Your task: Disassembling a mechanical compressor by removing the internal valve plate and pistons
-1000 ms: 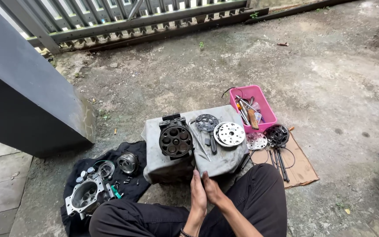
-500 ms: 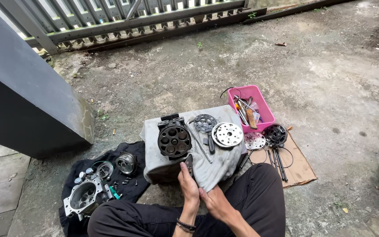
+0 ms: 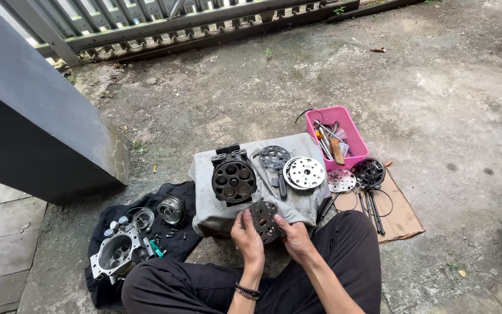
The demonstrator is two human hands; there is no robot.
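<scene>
Head view
Left hand [image 3: 247,237]: fingers curled on the left edge of the dark perforated disc [image 3: 264,220].
Right hand [image 3: 294,237]: closed on the disc's right edge; grip partly hidden, seemingly a pinch.
Disc position: above the lap, at the near edge of the grey cloth [image 3: 297,203].
On cloth: cylinder block [image 3: 234,180], silver plate [image 3: 305,172].
Beyond: pink tray [image 3: 350,131].

Dull metal plate [image 3: 264,220], grey cloth [image 3: 216,212] — glossy pink plastic tray [image 3: 350,125], rough concrete [image 3: 437,104]

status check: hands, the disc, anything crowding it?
Left hand and right hand both grip dark perforated disc. Disc at cloth edge. Cylinder block just beyond.
</scene>
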